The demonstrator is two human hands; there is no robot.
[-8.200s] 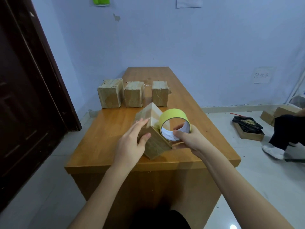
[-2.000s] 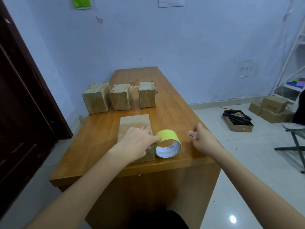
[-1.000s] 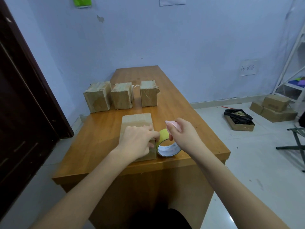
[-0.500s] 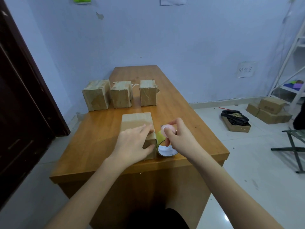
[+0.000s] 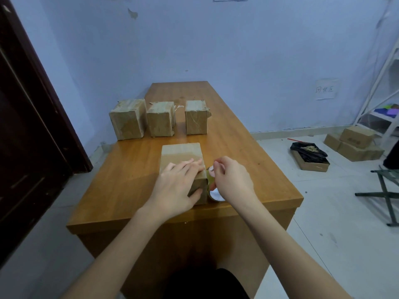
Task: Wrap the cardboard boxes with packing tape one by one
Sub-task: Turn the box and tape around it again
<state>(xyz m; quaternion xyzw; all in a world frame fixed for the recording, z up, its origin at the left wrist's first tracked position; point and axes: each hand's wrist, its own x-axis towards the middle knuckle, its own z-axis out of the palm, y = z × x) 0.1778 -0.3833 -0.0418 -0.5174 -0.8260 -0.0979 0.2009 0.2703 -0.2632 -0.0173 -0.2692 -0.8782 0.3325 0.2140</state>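
A plain cardboard box [image 5: 181, 153] lies flat near the front edge of the wooden table [image 5: 129, 175]. My left hand [image 5: 179, 186] rests on its near end, fingers straight across the top and thumb against the front face. Right beside the box stands the yellow-green tape roll [image 5: 216, 194], mostly hidden behind my right hand [image 5: 233, 182]. That hand pinches a small pink object [image 5: 211, 168] held at the roll, close to the box's right edge. Three taped boxes stand in a row farther back: left [image 5: 127, 119], middle [image 5: 160, 121], right [image 5: 196, 117].
A dark door [image 5: 26, 126] stands at the left. On the floor to the right lie stacked cardboard boxes [image 5: 356, 143], an open box holding a black bag [image 5: 308, 156], a folding stool [image 5: 386, 190] and a white shelf frame [image 5: 384, 87].
My right hand has come back from the table's right side with the pink object and now sits over the tape roll. My left hand stayed on the box.
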